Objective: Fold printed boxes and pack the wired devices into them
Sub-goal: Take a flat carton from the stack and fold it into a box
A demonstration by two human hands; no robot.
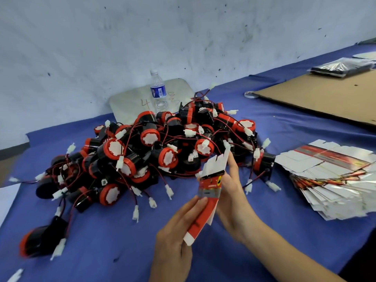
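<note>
I hold one flat printed box (pixel 209 187), red with white flaps, upright above the blue cloth near the front. My left hand (pixel 177 237) pinches its lower left edge between thumb and fingers. My right hand (pixel 234 192) grips its right side, fingers reaching up behind the white top flaps. A big heap of black and red wired devices (pixel 150 147) with white connectors lies just beyond the box. A fanned stack of flat printed boxes (pixel 333 180) lies to the right.
A water bottle (pixel 158 92) stands by the wall in front of a pale tray (pixel 130 102). A brown cardboard sheet (pixel 325 96) covers the far right, with a dark wrapped bundle (pixel 341 68) on it. One device (pixel 40 239) lies apart at the front left.
</note>
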